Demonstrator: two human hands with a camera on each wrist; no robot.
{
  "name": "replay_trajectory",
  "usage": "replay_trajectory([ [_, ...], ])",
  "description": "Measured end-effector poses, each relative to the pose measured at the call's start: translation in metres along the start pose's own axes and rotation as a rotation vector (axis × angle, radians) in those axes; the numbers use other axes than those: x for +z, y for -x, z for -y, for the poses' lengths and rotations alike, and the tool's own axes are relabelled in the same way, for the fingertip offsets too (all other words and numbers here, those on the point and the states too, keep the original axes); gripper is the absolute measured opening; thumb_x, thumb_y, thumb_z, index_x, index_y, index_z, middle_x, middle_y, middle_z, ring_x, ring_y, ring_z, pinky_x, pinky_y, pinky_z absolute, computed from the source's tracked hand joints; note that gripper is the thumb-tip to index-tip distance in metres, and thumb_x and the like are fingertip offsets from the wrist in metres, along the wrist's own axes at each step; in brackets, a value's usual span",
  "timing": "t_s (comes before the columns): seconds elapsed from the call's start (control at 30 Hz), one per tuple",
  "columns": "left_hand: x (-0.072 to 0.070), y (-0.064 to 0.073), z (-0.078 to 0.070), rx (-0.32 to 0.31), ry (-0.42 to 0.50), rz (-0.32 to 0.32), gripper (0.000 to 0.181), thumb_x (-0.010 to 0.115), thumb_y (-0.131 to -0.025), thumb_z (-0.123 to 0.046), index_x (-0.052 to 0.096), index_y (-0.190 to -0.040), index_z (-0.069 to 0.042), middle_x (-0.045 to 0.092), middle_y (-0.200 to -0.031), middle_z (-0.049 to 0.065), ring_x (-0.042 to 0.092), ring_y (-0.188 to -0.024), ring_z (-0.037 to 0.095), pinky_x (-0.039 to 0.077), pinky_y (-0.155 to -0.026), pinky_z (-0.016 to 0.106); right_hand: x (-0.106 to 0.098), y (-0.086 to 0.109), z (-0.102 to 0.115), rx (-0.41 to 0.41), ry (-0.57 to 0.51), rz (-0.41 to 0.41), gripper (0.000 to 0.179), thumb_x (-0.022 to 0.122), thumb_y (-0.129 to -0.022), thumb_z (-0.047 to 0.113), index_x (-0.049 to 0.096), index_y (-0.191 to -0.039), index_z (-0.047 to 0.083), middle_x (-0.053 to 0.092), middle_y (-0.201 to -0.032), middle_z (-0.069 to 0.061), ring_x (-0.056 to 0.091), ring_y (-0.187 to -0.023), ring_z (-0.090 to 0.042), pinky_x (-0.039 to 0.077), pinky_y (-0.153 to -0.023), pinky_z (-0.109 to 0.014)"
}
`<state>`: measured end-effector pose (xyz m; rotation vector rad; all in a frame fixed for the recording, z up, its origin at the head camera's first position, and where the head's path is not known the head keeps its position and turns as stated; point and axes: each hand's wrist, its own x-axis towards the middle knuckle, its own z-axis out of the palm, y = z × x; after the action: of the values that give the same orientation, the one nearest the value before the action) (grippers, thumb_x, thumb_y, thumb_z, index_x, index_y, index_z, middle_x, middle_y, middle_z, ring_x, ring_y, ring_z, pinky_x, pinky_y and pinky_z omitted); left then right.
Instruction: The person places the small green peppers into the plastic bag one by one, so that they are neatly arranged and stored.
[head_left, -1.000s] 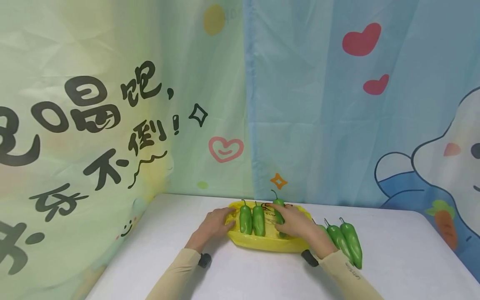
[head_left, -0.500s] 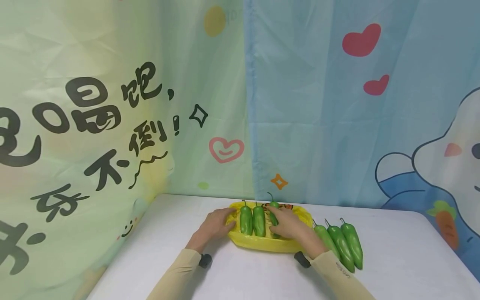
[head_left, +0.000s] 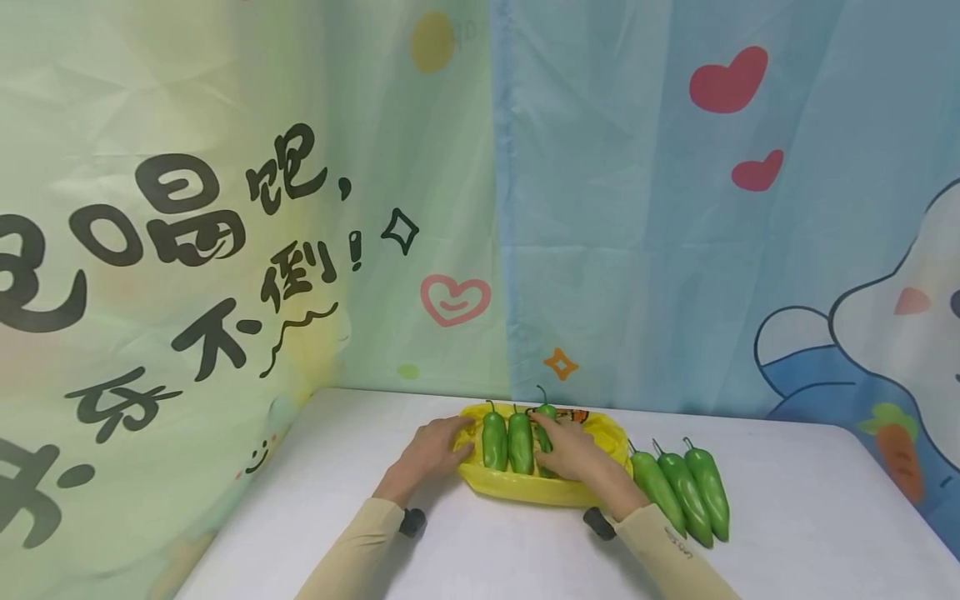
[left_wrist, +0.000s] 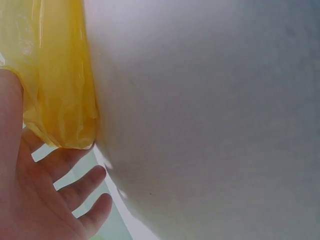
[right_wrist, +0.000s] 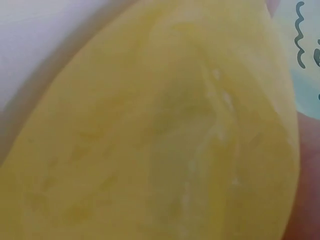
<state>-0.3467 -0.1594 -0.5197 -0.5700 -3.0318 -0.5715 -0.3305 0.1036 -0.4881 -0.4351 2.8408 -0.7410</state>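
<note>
A shallow yellow container (head_left: 517, 485) with a crumpled plastic surface stands on the white table. Two green chili peppers (head_left: 494, 442) lie side by side in it, stems toward the back. My left hand (head_left: 431, 450) pinches the container's left edge; in the left wrist view the yellow plastic (left_wrist: 62, 80) passes between thumb and fingers (left_wrist: 82, 187). Inside the container my right hand (head_left: 573, 450) holds a third green pepper (head_left: 545, 433), its stem up past the back rim. Yellow plastic (right_wrist: 150, 130) fills most of the right wrist view and hides that grip.
Several green peppers, here three in a row, lie on the table right of the container, the outermost pepper (head_left: 707, 492) farthest right. Behind the white table (head_left: 795, 500) hangs a printed curtain (head_left: 600, 208); another covers the left side.
My right hand has moved left with its pepper, closer to the two in the container. The peppers on the table show more fully now. The left hand keeps its place.
</note>
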Motion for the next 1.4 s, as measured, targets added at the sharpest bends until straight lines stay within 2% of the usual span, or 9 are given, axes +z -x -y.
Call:
replay_trajectory([
  [0.27, -0.001, 0.0, -0.001, 0.007, -0.011, -0.003, 0.049, 0.055, -0.1, -0.035, 0.053, -0.144, -0.015, 0.057, -0.146, 0.009, 0.052, -0.136, 0.034, 0.039, -0.116, 0.055, 0.004, -0.002, -0.002, 0.011, -0.01, 0.013, 0.067, 0.062, -0.097, 0.02, 0.033, -0.157, 0.015, 0.038, -0.152, -0.034, 0.031, -0.142, -0.056, 0.032, -0.106, -0.077],
  [0.77, 0.0, 0.001, 0.0, -0.015, -0.007, 0.004, 0.049, 0.055, -0.1, -0.036, 0.053, -0.145, -0.016, 0.056, -0.148, 0.008, 0.05, -0.138, 0.033, 0.038, -0.117, 0.055, 0.0, 0.002, 0.003, 0.02, -0.01, 0.029, 0.063, 0.058, -0.098, 0.023, 0.036, -0.156, 0.014, 0.038, -0.155, -0.03, 0.029, -0.144, -0.055, 0.028, -0.109, -0.077],
  [1.07, 0.0, 0.001, -0.001, -0.013, -0.003, 0.005, 0.049, 0.055, -0.1, -0.035, 0.053, -0.144, -0.015, 0.056, -0.147, 0.009, 0.05, -0.137, 0.034, 0.038, -0.116, 0.055, -0.003, 0.007, 0.001, -0.009, -0.022, 0.02, 0.067, 0.06, -0.099, 0.028, 0.031, -0.158, 0.016, 0.039, -0.154, -0.03, 0.032, -0.143, -0.055, 0.031, -0.107, -0.078],
  [1.4, 0.001, 0.0, 0.001, -0.001, -0.007, -0.001, 0.049, 0.055, -0.1, -0.036, 0.053, -0.144, -0.015, 0.057, -0.147, 0.008, 0.051, -0.137, 0.033, 0.038, -0.116, 0.055, -0.013, 0.021, -0.002, -0.04, -0.018, 0.016, 0.069, 0.061, -0.1, 0.031, 0.03, -0.159, 0.014, 0.037, -0.155, -0.03, 0.034, -0.142, -0.053, 0.037, -0.108, -0.071],
])
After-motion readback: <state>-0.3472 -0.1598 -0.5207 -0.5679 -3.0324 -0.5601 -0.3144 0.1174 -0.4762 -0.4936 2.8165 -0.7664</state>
